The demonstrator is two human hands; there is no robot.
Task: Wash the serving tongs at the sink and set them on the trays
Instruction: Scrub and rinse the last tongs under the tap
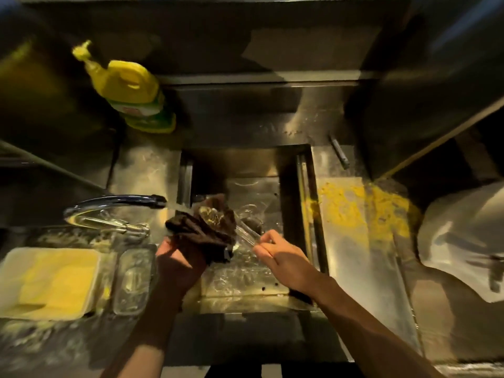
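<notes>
Left hand (180, 264) clenched; right hand (281, 257) fingers pinched, forearms extended.

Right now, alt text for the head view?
Over a steel sink, the left hand scrubs clear serving tongs with a dark cloth under a running tap; the right hand holds their handle. A yellow soap bottle stands behind.

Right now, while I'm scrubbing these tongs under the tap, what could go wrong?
The tongs look wet and are pinched only at their end by the right hand, so they could slip into the sink. Water from the faucet hits the dark cloth in the left hand and may splash the counter.
</notes>
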